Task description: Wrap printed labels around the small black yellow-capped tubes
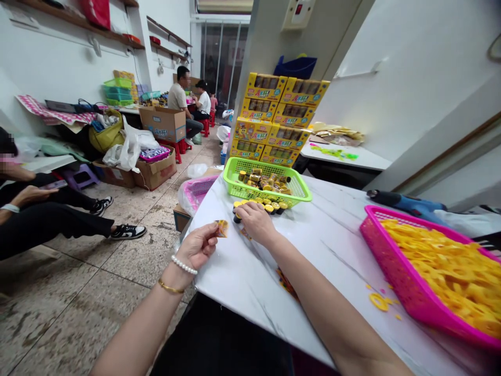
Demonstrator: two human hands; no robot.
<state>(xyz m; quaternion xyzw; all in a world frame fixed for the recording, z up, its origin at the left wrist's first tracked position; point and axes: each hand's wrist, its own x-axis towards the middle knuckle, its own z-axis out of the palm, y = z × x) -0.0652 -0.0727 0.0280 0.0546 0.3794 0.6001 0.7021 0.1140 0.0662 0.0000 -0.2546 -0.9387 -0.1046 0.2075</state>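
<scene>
Head view — boxes [282, 137] show Chinese lettering — left hand [200, 245] pinches printed piece [223, 228].

Workshop, stacked boxes [278, 119], parts baskets [391, 263]

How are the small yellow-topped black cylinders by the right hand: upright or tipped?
Upright: visible cylinders show yellow tops facing up, dark sides below. Under the right hand, cannot tell.

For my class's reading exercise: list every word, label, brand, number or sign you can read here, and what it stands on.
"!" ends the large characters on the stacked yellow cardboard boxes; those characters are too blurred to read.
Brown open cardboard box: printing too small to read.
Small orange-and-yellow printed piece in the left hand: too small to read.
No number is legible.
</scene>
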